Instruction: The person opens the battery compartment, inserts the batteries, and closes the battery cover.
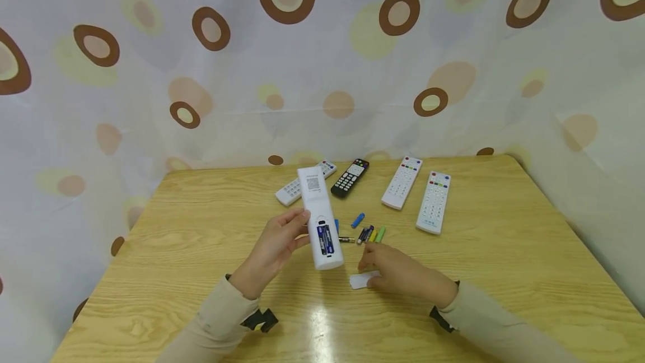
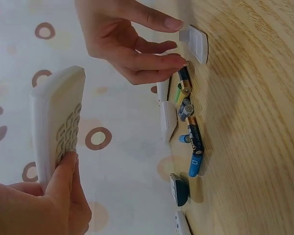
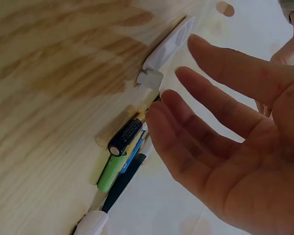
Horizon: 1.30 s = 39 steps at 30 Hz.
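My left hand point(image 1: 272, 248) holds a white remote control point(image 1: 317, 203) up above the table, its back facing me. Two dark blue batteries point(image 1: 325, 239) sit side by side in its uncovered compartment. On the table lies a small white battery cover point(image 1: 360, 280), and my right hand point(image 1: 405, 274) hovers right over it. In the left wrist view the thumb and fingers of that hand are spread apart close to the cover point(image 2: 198, 44). Nothing shows between these fingers in the right wrist view, where the cover point(image 3: 169, 46) lies just beyond the fingertips.
Loose batteries, among them a blue one point(image 1: 358, 220) and a green one point(image 1: 380, 234), lie behind my right hand. Farther back are a black remote point(image 1: 350, 178), two white remotes point(image 1: 401, 182) at the right, and another white remote point(image 1: 289, 191) partly hidden by the held one.
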Motion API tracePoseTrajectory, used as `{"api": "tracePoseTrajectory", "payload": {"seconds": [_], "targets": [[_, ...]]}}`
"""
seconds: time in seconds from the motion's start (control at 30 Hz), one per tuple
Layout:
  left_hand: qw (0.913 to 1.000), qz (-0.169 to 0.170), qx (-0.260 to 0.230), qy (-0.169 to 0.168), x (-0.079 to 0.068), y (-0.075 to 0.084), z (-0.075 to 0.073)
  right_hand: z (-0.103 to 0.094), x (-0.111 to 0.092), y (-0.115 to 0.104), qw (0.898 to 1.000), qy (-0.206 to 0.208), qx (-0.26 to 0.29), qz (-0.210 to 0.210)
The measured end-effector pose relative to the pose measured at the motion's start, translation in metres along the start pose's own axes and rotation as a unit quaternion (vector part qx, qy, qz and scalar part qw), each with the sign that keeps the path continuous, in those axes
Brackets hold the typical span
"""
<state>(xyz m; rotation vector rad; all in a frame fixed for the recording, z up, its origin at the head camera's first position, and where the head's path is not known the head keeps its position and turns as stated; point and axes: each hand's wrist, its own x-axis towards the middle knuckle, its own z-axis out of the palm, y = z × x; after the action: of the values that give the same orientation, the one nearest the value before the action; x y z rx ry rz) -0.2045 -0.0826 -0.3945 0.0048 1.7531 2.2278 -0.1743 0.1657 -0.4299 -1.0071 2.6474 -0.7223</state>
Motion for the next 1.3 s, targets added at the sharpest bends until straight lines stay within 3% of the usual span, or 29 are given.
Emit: {"api": "tracePoseTrajectory", "payload": {"seconds": [0.67, 1.0, 1.17, 1.3], "targets": [[0.9998, -0.007, -0.014, -0.010, -0.004, 0.002, 0.001, 0.005, 0.004, -0.011, 0.994, -0.003, -0.102, -0.033], [0.9999, -0.006, -0.009, -0.009, -0.004, 0.002, 0.000, 0.001, 0.002, 0.000, 1.000, 0.008, 0.002, 0.009], [0.9998, -0.007, -0.012, -0.013, -0.006, 0.002, 0.001, -0.009, 0.001, 0.003, 0.996, 0.062, 0.056, 0.032], [0.9998, -0.011, -0.010, -0.012, -0.006, 0.003, 0.001, -0.019, 0.000, 0.005, 0.987, 0.128, 0.095, 0.031]]}}
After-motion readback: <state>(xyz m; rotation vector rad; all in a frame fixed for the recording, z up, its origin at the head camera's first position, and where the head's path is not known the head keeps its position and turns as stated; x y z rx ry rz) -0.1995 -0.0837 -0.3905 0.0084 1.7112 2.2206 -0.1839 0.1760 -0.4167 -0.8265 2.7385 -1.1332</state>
